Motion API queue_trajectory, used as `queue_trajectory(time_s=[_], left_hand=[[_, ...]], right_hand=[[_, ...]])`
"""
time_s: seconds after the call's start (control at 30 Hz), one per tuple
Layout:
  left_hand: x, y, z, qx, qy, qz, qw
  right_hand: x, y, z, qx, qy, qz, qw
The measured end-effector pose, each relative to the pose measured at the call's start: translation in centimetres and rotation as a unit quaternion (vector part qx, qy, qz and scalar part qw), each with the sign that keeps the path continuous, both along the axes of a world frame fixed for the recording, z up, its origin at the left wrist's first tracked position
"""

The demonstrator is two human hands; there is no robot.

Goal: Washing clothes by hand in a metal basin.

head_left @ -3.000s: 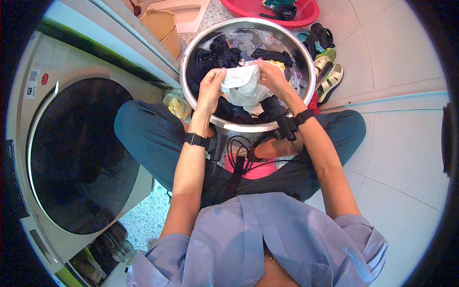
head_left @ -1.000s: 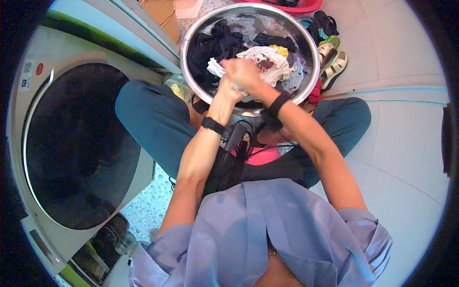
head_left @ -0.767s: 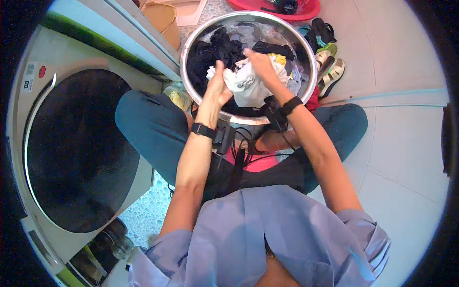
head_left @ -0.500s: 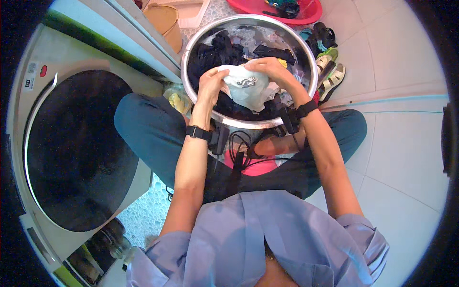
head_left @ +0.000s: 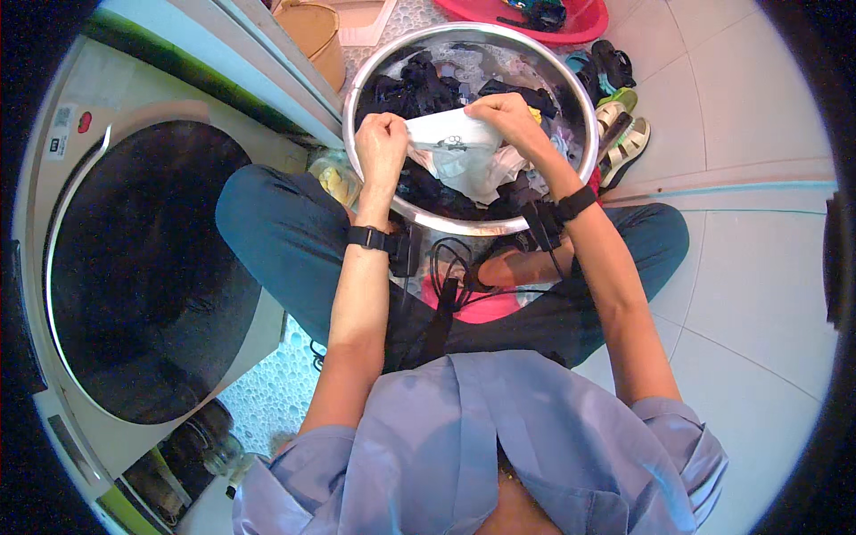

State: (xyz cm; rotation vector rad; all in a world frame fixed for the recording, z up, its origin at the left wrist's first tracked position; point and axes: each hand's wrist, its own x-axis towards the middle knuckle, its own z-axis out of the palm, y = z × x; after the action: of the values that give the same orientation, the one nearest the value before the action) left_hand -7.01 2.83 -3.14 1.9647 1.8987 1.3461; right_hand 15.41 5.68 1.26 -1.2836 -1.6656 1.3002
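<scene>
- Sitting cross-legged on a floor of pale square tiles, a person in a light blue shirt and dark teal trousers leans over a large metal basin of laundry.
- Both hands are closed on a small white garment with a dark printed mark: the left hand pinches its left edge, the right hand grips its right edge, and the cloth is stretched between them above the middle of the basin.
- Under the garment lie dark clothes and some pale ones, heaped together in the basin.
- Each wrist carries a black band with cables running down to the lap.
- On the person's left stands a front-loading washing machine, its round dark door facing the person's knee.
- A patch of pebbled light-blue mat shows between the machine and the leg.
- Beyond the basin, a red tub sits at the far edge, and several sandals lie just beside the basin's right rim.
- A tan bucket stands near the basin's far left side.
</scene>
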Motion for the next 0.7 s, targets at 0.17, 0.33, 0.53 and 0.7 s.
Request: queue_trajectory(time_s=[0.17,0.33,0.53,0.7], left_hand=[[-0.3,0.1,-0.1,-0.254,-0.359,-0.054,0.896],[2.0,0.2,2.4,-0.293,-0.625,-0.177,0.702],[3.3,-1.8,3.6,-0.353,-0.261,-0.259,0.86],[2.9,-1.5,5.6,-0.218,-0.426,-0.255,0.841]], right_hand=[[-1.5,-1.0,1.6,0.023,0.046,0.099,0.994],[-2.0,-0.3,1.9,0.15,-0.128,0.196,0.96],[-2.9,-0.2,7.0,0.066,0.088,0.094,0.989],[0.0,-0.1,14.4,0.074,0.324,-0.005,0.943]])
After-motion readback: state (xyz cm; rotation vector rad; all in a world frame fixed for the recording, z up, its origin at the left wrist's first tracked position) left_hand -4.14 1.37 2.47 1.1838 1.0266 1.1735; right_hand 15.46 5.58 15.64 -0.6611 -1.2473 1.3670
